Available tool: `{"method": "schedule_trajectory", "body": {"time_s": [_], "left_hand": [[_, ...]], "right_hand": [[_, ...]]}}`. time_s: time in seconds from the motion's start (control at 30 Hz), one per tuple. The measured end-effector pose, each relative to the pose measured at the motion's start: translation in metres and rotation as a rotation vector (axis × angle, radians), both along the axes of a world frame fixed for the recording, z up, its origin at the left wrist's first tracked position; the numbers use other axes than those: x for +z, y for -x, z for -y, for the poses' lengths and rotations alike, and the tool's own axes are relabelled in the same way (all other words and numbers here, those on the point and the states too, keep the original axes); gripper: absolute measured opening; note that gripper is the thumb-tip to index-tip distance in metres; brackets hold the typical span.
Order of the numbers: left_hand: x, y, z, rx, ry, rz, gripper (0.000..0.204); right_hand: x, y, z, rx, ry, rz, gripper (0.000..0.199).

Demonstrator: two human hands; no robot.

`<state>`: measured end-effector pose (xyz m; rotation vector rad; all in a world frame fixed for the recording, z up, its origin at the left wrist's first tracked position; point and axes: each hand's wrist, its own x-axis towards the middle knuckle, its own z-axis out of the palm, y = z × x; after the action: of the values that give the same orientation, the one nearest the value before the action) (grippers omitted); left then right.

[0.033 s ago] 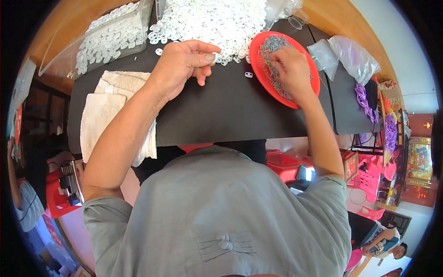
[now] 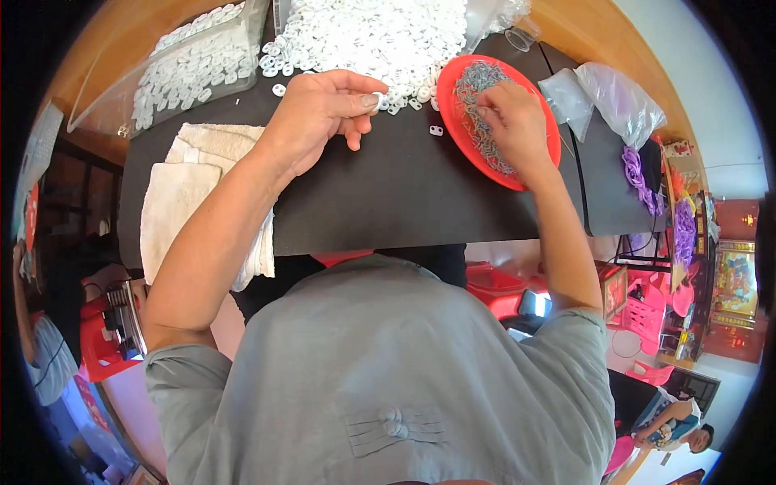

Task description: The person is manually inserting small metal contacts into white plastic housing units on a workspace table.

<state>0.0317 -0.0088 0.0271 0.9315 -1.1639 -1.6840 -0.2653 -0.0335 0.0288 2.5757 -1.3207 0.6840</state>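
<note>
My left hand (image 2: 333, 109) is raised over the dark table, thumb and forefinger closed on a small white plastic piece (image 2: 380, 100). Most of that piece is hidden by the fingertips. My right hand (image 2: 516, 121) reaches into a red oval tray (image 2: 461, 148) holding a heap of small grey screws (image 2: 487, 74). Its fingers are pinched together among the screws, and what lies between them cannot be made out. One white piece with two holes (image 2: 436, 130) lies alone on the table left of the tray.
A large pile of white pieces (image 2: 364, 36) covers the table's far side. At far left a clear bin (image 2: 109, 103) holds more. Folded cream cloths (image 2: 182, 194) lie under my left forearm. Clear plastic bags (image 2: 622, 105) and purple cord (image 2: 638, 174) are at right.
My right hand has shifted very slightly within the red tray. The left hand stays put.
</note>
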Motion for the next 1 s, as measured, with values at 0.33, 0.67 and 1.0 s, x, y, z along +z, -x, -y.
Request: {"method": "schedule_trajectory", "body": {"time_s": [0.33,0.67,1.0], "left_hand": [[0.002,0.003,-0.002,-0.08,0.044,0.03,0.019],[0.0,0.005,-0.004,-0.042,0.046,0.098,0.018],[-0.003,0.006,-0.004,-0.044,0.068,0.115,0.02]], "right_hand": [[0.001,0.009,-0.014,-0.064,-0.265,0.343,0.009],[-0.001,0.011,-0.016,-0.116,-0.09,0.067,0.012],[-0.002,0.009,-0.009,-0.038,-0.007,-0.031,0.012]]}}
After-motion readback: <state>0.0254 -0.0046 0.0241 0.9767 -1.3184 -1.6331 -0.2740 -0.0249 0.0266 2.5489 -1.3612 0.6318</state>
